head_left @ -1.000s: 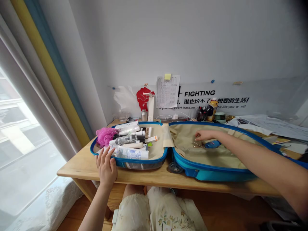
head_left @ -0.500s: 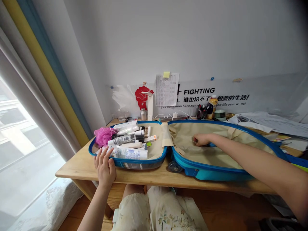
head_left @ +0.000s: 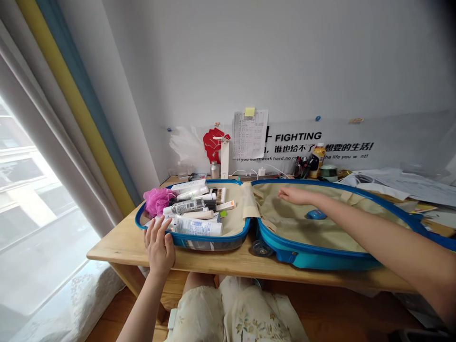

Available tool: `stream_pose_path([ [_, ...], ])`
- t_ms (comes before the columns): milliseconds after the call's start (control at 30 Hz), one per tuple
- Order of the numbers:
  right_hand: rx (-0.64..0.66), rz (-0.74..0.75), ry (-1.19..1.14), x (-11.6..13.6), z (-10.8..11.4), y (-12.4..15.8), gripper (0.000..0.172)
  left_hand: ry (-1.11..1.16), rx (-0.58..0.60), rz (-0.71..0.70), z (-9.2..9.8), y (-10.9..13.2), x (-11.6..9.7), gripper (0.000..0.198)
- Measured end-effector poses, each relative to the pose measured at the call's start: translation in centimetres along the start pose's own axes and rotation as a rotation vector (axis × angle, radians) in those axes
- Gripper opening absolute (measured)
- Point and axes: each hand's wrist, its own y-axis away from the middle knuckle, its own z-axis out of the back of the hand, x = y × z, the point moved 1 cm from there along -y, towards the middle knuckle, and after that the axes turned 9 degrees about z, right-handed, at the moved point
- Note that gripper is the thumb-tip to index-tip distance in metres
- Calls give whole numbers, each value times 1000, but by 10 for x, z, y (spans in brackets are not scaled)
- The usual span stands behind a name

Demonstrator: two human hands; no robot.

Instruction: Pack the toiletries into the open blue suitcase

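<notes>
Smooth wooden worktop (head_left: 107, 249), your glossy blue suitcase (head_left: 331, 260) open on it, left hand (head_left: 160, 247) loosely spread at its rim (head_left: 213, 241), right hand (head_left: 296, 195) bunched over wrinkled beige lining (head_left: 285, 228), any hold unclear, rounded blue object (head_left: 316, 215) nearby inside.

A home, seemingly a room with a study corner, is suggested by the striped curtain (head_left: 79, 104) hung beside a bright window (head_left: 24, 190), well to the left of the left grip (head_left: 159, 244), and by the wooden floor (head_left: 107, 316) seen below it. Beyond the right grip (head_left: 292, 194), a slogan banner (head_left: 298, 137) and a printed sheet (head_left: 250, 135) are fixed to the plain wall (head_left: 249, 52). To that grip's right, loose papers (head_left: 402, 180) are spread on the wooden counter (head_left: 117, 242).
</notes>
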Motion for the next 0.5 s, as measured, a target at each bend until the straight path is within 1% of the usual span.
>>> stream_pose_path([
  [100,-45,140,16,43,33,-3,37,1,-2,-2,0,0,0,45],
  [133,-40,204,15,60,40,-4,37,0,-3,-3,0,0,0,44],
  [200,25,348,12,96,47,-8,34,-1,-4,-9,0,1,0,44],
  [267,126,473,26,130,43,-15,28,-6,-7,-17,-1,1,1,44],
  [367,239,579,77,167,28,-32,21,-19,-10,-29,-1,1,2,44],
  [433,278,611,115,182,16,-43,17,-21,-10,-33,-1,1,2,43],
  [500,298,625,146,189,7,-50,19,-18,-8,-34,-1,1,2,43],
])
